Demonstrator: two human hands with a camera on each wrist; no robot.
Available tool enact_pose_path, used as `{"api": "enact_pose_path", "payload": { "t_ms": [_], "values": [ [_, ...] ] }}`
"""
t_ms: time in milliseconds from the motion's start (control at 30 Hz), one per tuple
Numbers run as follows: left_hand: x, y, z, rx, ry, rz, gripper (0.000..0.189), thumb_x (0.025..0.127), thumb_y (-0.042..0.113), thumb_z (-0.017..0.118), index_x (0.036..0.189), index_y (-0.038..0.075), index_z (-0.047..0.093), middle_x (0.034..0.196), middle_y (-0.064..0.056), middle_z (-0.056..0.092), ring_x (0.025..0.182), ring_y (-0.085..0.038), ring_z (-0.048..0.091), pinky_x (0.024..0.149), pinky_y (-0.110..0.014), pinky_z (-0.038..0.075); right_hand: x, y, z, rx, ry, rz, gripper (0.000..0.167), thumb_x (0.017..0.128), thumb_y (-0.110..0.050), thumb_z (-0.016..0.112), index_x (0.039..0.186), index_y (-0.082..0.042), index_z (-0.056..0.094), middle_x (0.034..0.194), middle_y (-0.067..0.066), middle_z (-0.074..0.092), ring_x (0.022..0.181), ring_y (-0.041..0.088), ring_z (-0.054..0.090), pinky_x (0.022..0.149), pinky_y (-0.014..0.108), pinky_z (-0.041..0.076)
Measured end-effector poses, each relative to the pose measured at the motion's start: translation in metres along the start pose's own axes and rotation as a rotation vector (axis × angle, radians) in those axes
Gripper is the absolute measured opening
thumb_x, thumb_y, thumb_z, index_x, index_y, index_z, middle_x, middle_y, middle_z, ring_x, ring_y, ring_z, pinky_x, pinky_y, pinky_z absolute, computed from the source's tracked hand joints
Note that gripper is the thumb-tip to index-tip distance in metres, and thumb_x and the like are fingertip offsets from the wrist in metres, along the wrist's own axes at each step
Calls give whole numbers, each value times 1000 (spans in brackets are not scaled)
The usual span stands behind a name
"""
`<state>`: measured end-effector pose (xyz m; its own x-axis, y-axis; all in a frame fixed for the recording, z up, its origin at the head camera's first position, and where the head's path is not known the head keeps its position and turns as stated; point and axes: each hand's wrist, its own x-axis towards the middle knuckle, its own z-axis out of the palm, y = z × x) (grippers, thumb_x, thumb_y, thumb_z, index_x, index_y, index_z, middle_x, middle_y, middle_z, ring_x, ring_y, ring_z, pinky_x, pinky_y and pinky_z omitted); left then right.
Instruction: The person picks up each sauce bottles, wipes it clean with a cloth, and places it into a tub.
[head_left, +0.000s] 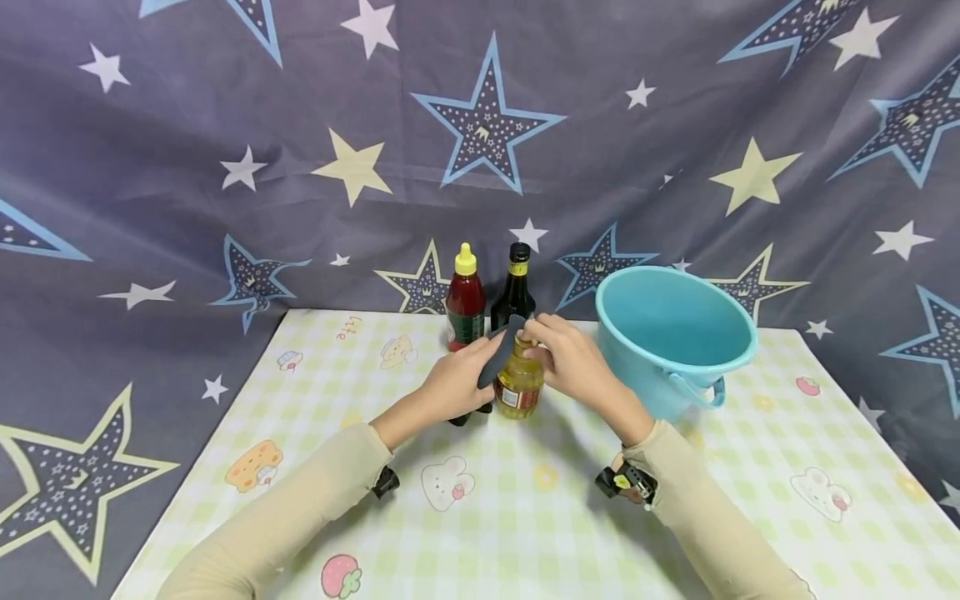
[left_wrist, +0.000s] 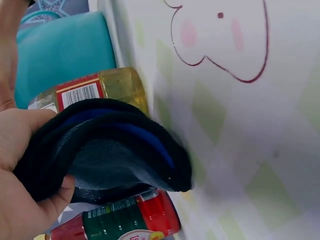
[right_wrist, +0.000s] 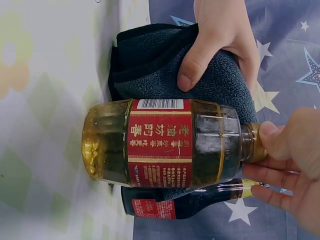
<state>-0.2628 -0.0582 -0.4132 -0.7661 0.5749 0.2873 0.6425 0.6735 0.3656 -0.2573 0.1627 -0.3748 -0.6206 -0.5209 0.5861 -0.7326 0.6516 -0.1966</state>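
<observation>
My left hand (head_left: pixel 456 379) grips a folded dark grey-blue cloth (head_left: pixel 498 357), with the thumb over one face of it. The cloth hangs against the side of a bottle of yellow oil (head_left: pixel 518 392) with a red label (right_wrist: pixel 160 142). At the top of that bottle, my right hand (head_left: pixel 573 357) pinches the gold cap (right_wrist: pixel 256 143) between thumb and fingers. The oil bottle is upright; whether its base touches the table I cannot tell. Just behind stand a red sauce bottle (head_left: pixel 466 304) with a yellow nozzle and a dark bottle (head_left: pixel 516 293) with a black cap.
A light blue bucket (head_left: pixel 645 379) stands right of the bottles, its handle hanging at the front. Green-and-white checked cloth (head_left: pixel 480 542) with cartoon prints covers the table. Behind the table hangs a grey curtain (head_left: pixel 570 50) with stars.
</observation>
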Motion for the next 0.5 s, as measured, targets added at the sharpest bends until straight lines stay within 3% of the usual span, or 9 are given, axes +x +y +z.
{"api": "enact_pose_path", "payload": {
  "t_ms": [333, 500],
  "values": [
    [6, 0, -11, -71, -85, -50, 86, 86, 8, 74, 161, 16, 33, 119, -12, 65, 74, -19, 54, 63, -30, 40, 1, -1, -1, 7, -15, 12, 13, 88, 0, 75, 97, -9, 70, 91, 5, 66, 84, 23, 63, 71, 37, 55],
    [6, -2, -11, -131, -108, -57, 86, 87, 6, 72, 162, 16, 31, 141, -16, 59, 90, -23, 60, 70, -33, 43, 0, -5, 0, 5, -8, 14, 14, 87, 0, 75, 95, -9, 70, 89, 5, 64, 83, 22, 62, 69, 36, 54]
  ]
}}
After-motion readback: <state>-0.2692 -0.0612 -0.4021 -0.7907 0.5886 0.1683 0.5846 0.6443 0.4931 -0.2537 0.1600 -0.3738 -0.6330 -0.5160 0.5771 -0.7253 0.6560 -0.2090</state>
